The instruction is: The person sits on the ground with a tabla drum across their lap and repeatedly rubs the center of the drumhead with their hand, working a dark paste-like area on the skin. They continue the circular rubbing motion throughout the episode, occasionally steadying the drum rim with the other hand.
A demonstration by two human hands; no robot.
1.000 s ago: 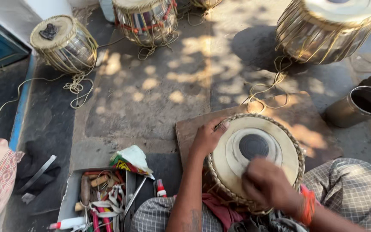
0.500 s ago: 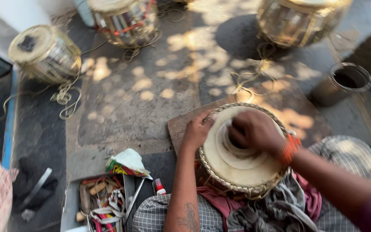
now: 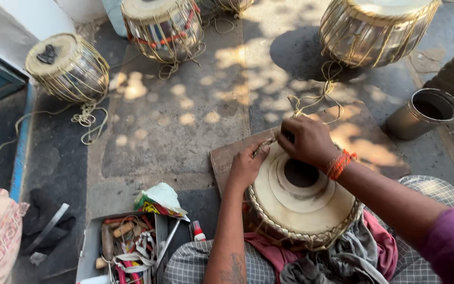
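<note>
The tabla drum [image 3: 303, 202] rests in the lap. At its far rim, the left hand [image 3: 246, 167] and right hand [image 3: 307, 141] have their fingers closed, pinching the lacing. Beyond them lies a wooden board [image 3: 363, 139], farther away three other drums.

floor [image 3: 185, 115]: grey stone paving, sun-dappled | on it: wooden board [image 3: 363, 142] by the person's lap | three rope-laced drums [image 3: 69, 68] [image 3: 164, 26] [image 3: 379, 29] at the far side, loose cord [image 3: 88, 118] trailing | metal can [image 3: 424, 113] right of the board | open tool tray [image 3: 124, 247] near left, dark cloth [image 3: 43, 221] beside it
</note>
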